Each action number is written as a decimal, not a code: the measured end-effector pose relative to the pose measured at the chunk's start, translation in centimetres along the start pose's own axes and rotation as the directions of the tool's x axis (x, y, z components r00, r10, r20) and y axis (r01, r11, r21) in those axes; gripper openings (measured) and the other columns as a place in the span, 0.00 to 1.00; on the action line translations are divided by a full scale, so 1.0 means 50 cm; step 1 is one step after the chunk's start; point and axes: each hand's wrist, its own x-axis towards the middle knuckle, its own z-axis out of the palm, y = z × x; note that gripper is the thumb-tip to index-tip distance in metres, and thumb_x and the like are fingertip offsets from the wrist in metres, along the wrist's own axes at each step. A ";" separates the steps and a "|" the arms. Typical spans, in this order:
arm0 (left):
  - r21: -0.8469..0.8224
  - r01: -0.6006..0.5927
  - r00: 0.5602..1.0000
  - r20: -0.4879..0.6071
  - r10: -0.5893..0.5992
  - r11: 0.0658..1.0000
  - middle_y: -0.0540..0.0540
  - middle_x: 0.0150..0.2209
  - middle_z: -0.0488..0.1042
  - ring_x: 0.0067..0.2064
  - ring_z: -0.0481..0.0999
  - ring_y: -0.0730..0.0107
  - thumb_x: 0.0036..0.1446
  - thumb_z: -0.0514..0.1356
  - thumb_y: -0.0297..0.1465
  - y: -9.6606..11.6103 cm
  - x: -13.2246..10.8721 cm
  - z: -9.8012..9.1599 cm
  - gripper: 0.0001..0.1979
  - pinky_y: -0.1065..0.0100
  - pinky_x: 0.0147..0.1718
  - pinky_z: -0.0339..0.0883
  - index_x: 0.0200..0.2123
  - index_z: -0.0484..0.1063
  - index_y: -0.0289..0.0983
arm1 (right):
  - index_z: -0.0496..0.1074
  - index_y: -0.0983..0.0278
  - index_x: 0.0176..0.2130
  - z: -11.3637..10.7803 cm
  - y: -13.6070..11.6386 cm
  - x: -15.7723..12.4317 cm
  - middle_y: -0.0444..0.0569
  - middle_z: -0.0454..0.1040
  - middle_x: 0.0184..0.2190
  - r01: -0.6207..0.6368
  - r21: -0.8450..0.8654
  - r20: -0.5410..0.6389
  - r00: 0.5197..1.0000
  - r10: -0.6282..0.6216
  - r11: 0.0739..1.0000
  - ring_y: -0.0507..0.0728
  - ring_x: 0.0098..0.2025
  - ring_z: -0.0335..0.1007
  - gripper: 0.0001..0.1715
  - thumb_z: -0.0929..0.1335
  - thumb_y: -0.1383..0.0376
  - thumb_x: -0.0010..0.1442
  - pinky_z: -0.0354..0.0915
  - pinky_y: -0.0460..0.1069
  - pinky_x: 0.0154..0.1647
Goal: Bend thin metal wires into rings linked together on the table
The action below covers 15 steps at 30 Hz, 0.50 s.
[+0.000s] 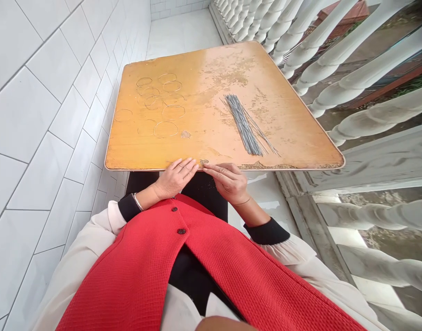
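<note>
Through the head camera I look down on a worktop (141, 149) whose surface is orange on the left and a paler, badly worn pink on the right. My left hand (176, 177) lies at the near edge, fingers stretched out and close together over the rim, its thumb out of my sight; I cannot tell whether anything is under it. My right hand (230, 183) is just beside it at the same edge, fingers drawn together and reaching toward the left fingertips, and I cannot make out whether a wire is pinched there. Ahead of the right hand, on the pink half, I have a bundle of grey wires (244, 126), its pieces mostly lying side by side, with a few splayed out along its right side. On the orange half, beyond the left hand, lie several thin wire rings (153, 129), some overlapping and some well apart; the faintest outlines are too thin for me to be sure of. A bracelet (138, 202) circles the left wrist, and a red vest (135, 266) fills my lower view. A white tiled wall (41, 101) runs along the left, white balusters (362, 87) along the right.
</note>
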 end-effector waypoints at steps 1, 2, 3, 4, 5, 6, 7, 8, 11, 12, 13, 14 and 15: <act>0.025 -0.002 1.000 -0.019 0.003 1.000 0.38 0.58 0.77 0.61 0.77 0.59 0.69 0.48 0.23 0.005 -0.005 0.013 0.20 0.59 0.59 0.71 0.58 0.72 0.29 | 0.82 0.49 0.46 -0.001 0.000 0.002 0.47 0.84 0.44 -0.010 -0.008 0.005 1.000 0.010 1.000 0.61 0.43 0.80 0.21 0.61 0.64 0.70 0.76 0.59 0.46; 0.012 -0.004 1.000 -0.028 0.004 1.000 0.38 0.57 0.78 0.60 0.77 0.60 0.68 0.49 0.22 0.007 -0.013 0.024 0.19 0.60 0.58 0.72 0.57 0.72 0.29 | 0.82 0.49 0.46 -0.002 0.000 0.004 0.48 0.84 0.43 -0.013 -0.016 0.002 1.000 0.013 1.000 0.60 0.42 0.80 0.21 0.61 0.64 0.70 0.76 0.59 0.46; -0.016 0.006 1.000 -0.026 -0.006 1.000 0.39 0.56 0.78 0.60 0.78 0.61 0.68 0.48 0.22 0.005 -0.020 0.033 0.19 0.60 0.57 0.73 0.56 0.74 0.30 | 0.82 0.50 0.46 -0.003 -0.001 0.005 0.48 0.84 0.41 -0.010 -0.021 -0.008 1.000 0.010 1.000 0.60 0.41 0.80 0.21 0.61 0.64 0.70 0.77 0.58 0.45; -0.055 0.020 1.000 -0.011 -0.021 0.998 0.39 0.56 0.79 0.59 0.78 0.62 0.69 0.48 0.22 0.001 -0.028 0.040 0.19 0.59 0.56 0.75 0.55 0.74 0.32 | 0.82 0.50 0.46 -0.004 -0.001 0.006 0.47 0.85 0.40 -0.002 -0.027 -0.018 1.000 0.001 1.000 0.60 0.40 0.80 0.21 0.61 0.64 0.70 0.77 0.58 0.44; -0.101 0.040 0.999 0.009 -0.039 0.994 0.39 0.55 0.80 0.59 0.79 0.62 0.69 0.47 0.23 -0.003 -0.034 0.044 0.20 0.58 0.54 0.75 0.55 0.75 0.34 | 0.82 0.50 0.45 -0.006 -0.002 0.006 0.47 0.85 0.39 0.008 -0.036 -0.024 1.000 -0.009 0.999 0.60 0.39 0.80 0.21 0.60 0.64 0.70 0.77 0.58 0.43; -0.145 0.062 0.998 0.033 -0.058 0.988 0.38 0.53 0.80 0.58 0.79 0.62 0.70 0.47 0.24 -0.007 -0.039 0.046 0.20 0.57 0.52 0.76 0.54 0.76 0.35 | 0.82 0.50 0.45 -0.008 -0.003 0.007 0.47 0.85 0.39 0.016 -0.046 -0.024 1.000 -0.017 0.999 0.60 0.39 0.80 0.21 0.60 0.64 0.70 0.77 0.58 0.43; -0.181 0.084 0.996 0.056 -0.075 0.980 0.38 0.52 0.81 0.57 0.80 0.62 0.70 0.46 0.24 -0.009 -0.041 0.047 0.20 0.57 0.50 0.76 0.53 0.76 0.36 | 0.82 0.50 0.44 -0.009 -0.005 0.007 0.47 0.84 0.39 0.026 -0.057 -0.020 0.999 -0.027 0.998 0.59 0.39 0.79 0.21 0.60 0.64 0.70 0.77 0.58 0.42; -0.207 0.104 0.993 0.071 -0.091 0.973 0.38 0.51 0.82 0.55 0.80 0.62 0.70 0.46 0.25 -0.010 -0.041 0.045 0.20 0.57 0.48 0.76 0.52 0.77 0.37 | 0.82 0.50 0.43 -0.011 -0.007 0.007 0.47 0.84 0.40 0.036 -0.068 -0.013 0.999 -0.037 0.997 0.59 0.39 0.79 0.21 0.60 0.64 0.70 0.76 0.57 0.42; -0.205 0.146 0.987 0.096 -0.129 0.968 0.39 0.45 0.83 0.47 0.82 0.64 0.71 0.45 0.25 -0.007 -0.030 0.030 0.20 0.59 0.43 0.75 0.49 0.78 0.37 | 0.82 0.51 0.42 -0.017 -0.025 0.014 0.48 0.84 0.40 0.088 -0.077 -0.003 0.996 -0.088 0.993 0.60 0.39 0.77 0.22 0.60 0.66 0.70 0.75 0.58 0.43; -0.185 0.156 0.985 0.096 -0.140 0.970 0.39 0.43 0.83 0.43 0.81 0.64 0.71 0.45 0.26 -0.008 -0.024 0.021 0.20 0.60 0.40 0.73 0.49 0.78 0.37 | 0.82 0.51 0.43 -0.019 -0.033 0.021 0.49 0.84 0.40 0.118 -0.070 -0.002 0.993 -0.118 0.991 0.60 0.39 0.77 0.23 0.60 0.66 0.69 0.75 0.58 0.43; -0.162 0.163 0.985 0.087 -0.150 0.973 0.40 0.40 0.83 0.40 0.81 0.65 0.71 0.46 0.26 -0.009 -0.018 0.011 0.20 0.61 0.38 0.72 0.48 0.78 0.36 | 0.82 0.51 0.43 -0.021 -0.043 0.031 0.49 0.84 0.40 0.153 -0.063 0.001 0.988 -0.153 0.986 0.60 0.40 0.77 0.24 0.59 0.67 0.69 0.74 0.58 0.44; -0.142 0.165 0.985 0.075 -0.156 0.976 0.41 0.38 0.83 0.38 0.80 0.66 0.71 0.46 0.26 -0.014 -0.013 -0.002 0.19 0.62 0.35 0.69 0.48 0.78 0.36 | 0.82 0.51 0.43 -0.023 -0.052 0.043 0.49 0.84 0.40 0.191 -0.056 0.010 0.982 -0.191 0.980 0.59 0.40 0.76 0.24 0.59 0.68 0.69 0.74 0.58 0.44; -0.116 0.175 0.984 0.057 -0.170 0.978 0.41 0.38 0.83 0.37 0.79 0.66 0.71 0.47 0.27 -0.021 -0.010 -0.015 0.18 0.62 0.34 0.68 0.48 0.78 0.37 | 0.82 0.51 0.44 -0.024 -0.062 0.058 0.49 0.84 0.40 0.232 -0.050 0.018 0.973 -0.231 0.971 0.59 0.40 0.76 0.25 0.58 0.69 0.69 0.74 0.57 0.43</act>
